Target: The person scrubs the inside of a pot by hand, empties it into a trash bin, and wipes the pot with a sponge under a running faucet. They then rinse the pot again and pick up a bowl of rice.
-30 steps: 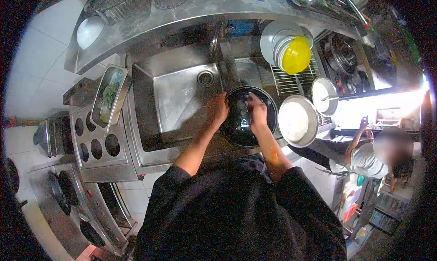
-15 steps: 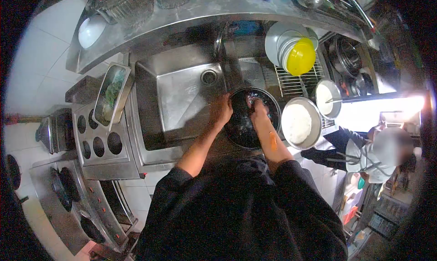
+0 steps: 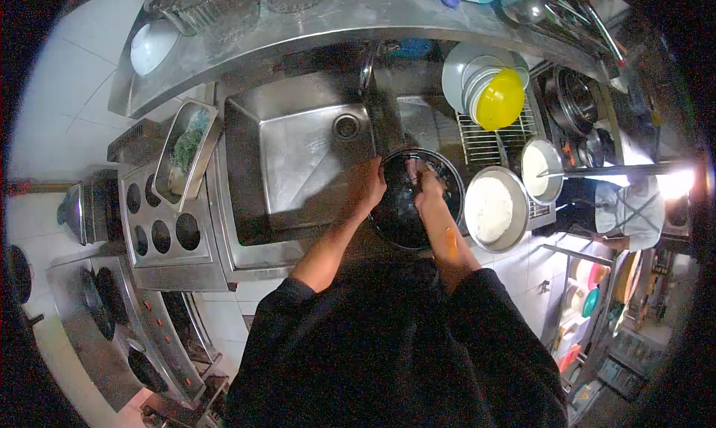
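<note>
A round dark pan [image 3: 395,228] rests over the right part of the sink, its inside shiny and wet-looking. My left hand [image 3: 371,186] is closed on the left rim of this pan. Inside it, my right hand [image 3: 428,189] presses down with fingers curled. A small pinkish thing [image 3: 412,168] shows at the fingertips; its kind is too blurred to tell. To the right of the pan stands a metal bowl [image 3: 518,230] with white contents. Behind it is a smaller pot [image 3: 553,189], also holding something white.
The sink basin [image 3: 287,182] lies left of the pan. A yellow bowl [image 3: 501,100] tops stacked dishes on a wire rack [image 3: 477,146]. A metal tray [image 3: 205,141] with greens sits on a counter with round holes. A shelf [image 3: 321,36] crosses the back. Another person [image 3: 630,208] stands at right.
My right hand has shifted slightly inside the pan, while my left hand stays at the rim. The other person at right has moved toward the back. The view has shifted a little.
</note>
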A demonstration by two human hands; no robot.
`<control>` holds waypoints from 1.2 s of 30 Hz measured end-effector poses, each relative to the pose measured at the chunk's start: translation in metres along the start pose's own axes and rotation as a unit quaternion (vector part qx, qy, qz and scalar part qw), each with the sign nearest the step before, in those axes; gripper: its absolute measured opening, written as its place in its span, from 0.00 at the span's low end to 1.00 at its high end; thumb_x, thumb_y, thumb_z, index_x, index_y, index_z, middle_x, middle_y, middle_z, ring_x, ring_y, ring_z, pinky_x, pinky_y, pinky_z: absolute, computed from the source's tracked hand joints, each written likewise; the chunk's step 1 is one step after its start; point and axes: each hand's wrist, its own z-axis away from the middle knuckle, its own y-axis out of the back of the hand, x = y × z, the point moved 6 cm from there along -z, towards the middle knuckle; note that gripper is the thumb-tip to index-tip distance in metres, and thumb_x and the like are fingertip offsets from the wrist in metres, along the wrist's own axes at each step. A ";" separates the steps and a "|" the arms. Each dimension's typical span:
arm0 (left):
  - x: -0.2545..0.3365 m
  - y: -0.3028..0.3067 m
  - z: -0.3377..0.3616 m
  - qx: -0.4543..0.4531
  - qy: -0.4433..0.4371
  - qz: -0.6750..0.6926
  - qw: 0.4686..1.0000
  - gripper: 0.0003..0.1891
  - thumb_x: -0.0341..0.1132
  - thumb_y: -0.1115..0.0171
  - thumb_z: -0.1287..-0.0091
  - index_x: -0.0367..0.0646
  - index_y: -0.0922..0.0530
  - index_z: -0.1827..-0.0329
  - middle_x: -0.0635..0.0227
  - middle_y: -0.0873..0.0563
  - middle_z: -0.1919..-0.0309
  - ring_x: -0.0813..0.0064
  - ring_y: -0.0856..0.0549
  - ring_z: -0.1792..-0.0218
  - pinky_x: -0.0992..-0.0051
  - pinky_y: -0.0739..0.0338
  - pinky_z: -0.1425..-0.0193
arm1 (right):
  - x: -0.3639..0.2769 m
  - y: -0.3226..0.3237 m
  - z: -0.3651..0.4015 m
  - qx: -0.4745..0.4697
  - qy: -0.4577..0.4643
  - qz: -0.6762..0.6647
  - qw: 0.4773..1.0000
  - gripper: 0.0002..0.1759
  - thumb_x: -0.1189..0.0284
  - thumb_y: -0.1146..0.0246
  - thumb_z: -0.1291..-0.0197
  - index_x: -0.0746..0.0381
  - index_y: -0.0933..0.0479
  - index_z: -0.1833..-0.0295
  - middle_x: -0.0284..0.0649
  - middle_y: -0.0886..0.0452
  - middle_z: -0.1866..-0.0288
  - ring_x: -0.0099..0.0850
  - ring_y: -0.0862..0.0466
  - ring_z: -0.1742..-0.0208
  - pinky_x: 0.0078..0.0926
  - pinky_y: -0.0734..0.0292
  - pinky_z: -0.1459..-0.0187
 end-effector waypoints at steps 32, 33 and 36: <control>-0.010 -0.017 0.003 -0.110 0.060 0.000 0.992 0.16 0.33 0.41 0.31 0.39 0.22 0.42 0.45 0.16 0.53 0.43 0.18 0.51 0.50 0.22 0.47 | 0.038 -0.010 -0.026 -0.132 -0.002 -0.097 0.986 0.11 0.70 0.40 0.32 0.61 0.20 0.47 0.41 0.15 0.49 0.36 0.15 0.49 0.35 0.18 0.46; -0.010 -0.016 0.005 -0.090 0.051 -0.005 0.995 0.17 0.33 0.41 0.31 0.38 0.22 0.42 0.45 0.17 0.52 0.42 0.19 0.51 0.49 0.23 0.47 | 0.038 -0.011 -0.027 -0.110 -0.008 -0.127 0.986 0.10 0.71 0.39 0.33 0.61 0.20 0.49 0.41 0.15 0.50 0.36 0.15 0.50 0.35 0.17 0.47; -0.011 -0.015 0.003 -0.069 0.035 0.004 0.997 0.17 0.33 0.40 0.31 0.38 0.22 0.41 0.43 0.18 0.51 0.42 0.19 0.50 0.49 0.23 0.47 | 0.036 -0.013 -0.024 -0.091 0.021 -0.138 0.986 0.09 0.72 0.39 0.34 0.60 0.20 0.49 0.42 0.15 0.50 0.37 0.14 0.52 0.36 0.16 0.48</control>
